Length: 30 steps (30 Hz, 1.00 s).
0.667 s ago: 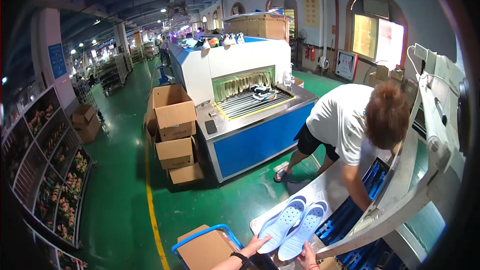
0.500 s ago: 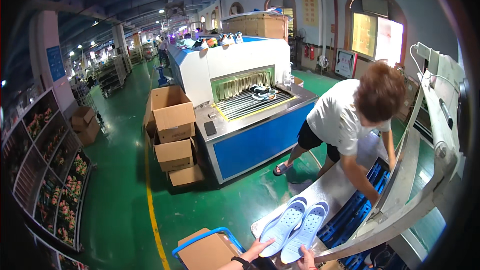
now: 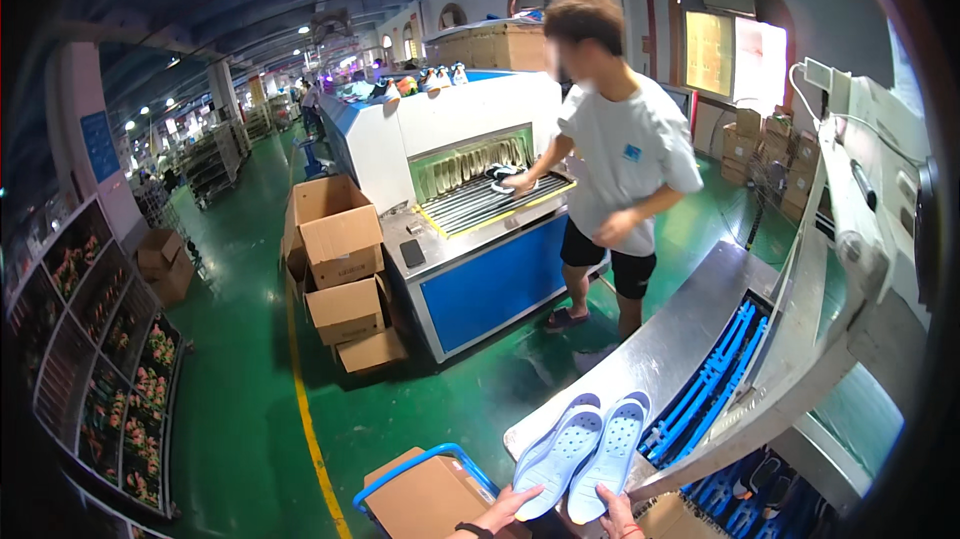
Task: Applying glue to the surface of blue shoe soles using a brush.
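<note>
Head view: left hand [image 3: 506, 509] pinches the near end of one pale-blue, perforated shoe sole [image 3: 563, 447]; right hand [image 3: 616, 512] grips its matching pale-blue twin [image 3: 611, 445]. Pair is side by side over near end of grey metal bench [image 3: 655, 334]; can't tell if they touch it. Left: cart with blue tubular handle [image 3: 432, 453], brown cardboard box [image 3: 425, 504] on it. Right: blue-slatted conveyor [image 3: 703, 377]. Beyond: co-worker in white T-shirt [image 3: 630, 144], one hand at black-and-white shoe [image 3: 501, 173] on roller bed of white-and-blue machine [image 3: 375, 151].
</note>
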{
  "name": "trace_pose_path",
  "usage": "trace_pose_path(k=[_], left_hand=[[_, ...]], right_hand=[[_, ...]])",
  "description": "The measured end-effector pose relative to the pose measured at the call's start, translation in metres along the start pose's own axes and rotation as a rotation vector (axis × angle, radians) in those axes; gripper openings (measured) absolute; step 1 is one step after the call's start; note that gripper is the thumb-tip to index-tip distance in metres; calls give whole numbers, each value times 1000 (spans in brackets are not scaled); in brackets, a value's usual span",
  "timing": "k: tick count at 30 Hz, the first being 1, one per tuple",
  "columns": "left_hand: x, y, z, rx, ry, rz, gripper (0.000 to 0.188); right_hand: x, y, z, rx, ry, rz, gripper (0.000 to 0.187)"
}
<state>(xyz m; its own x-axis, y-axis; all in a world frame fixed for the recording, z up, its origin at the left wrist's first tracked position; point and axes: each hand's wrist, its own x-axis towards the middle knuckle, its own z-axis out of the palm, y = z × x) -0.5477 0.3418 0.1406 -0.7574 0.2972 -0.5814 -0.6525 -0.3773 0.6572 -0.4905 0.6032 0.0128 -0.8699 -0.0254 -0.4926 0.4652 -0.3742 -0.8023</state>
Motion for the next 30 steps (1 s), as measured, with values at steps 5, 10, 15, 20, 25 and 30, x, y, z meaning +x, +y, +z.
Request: trace_pose_path(k=[5, 10, 15, 20, 25, 30], left_hand=[[-58, -47, -45, -2, -9, -4, 51], [-150, -80, -60, 20, -89, -109, 56], [-180, -116, -59, 117, -48, -184, 57], [-197, -142, 1, 241, -104, -205, 57], [-177, -179, 51, 251, -196, -236, 52], [-135, -187, 89, 284, -205, -195, 50]], right_hand=[[-92, -38, 22, 92, -113, 52, 68], [-218, -79, 42, 203, -80, 114, 59], [-303, -72, 4, 64, 79, -56, 65], [-382, -50, -44, -3, 295, -29, 64], [-431, -34, -86, 177, 423, -60, 66], [-412, -20, -123, 321, 549, -128, 63]])
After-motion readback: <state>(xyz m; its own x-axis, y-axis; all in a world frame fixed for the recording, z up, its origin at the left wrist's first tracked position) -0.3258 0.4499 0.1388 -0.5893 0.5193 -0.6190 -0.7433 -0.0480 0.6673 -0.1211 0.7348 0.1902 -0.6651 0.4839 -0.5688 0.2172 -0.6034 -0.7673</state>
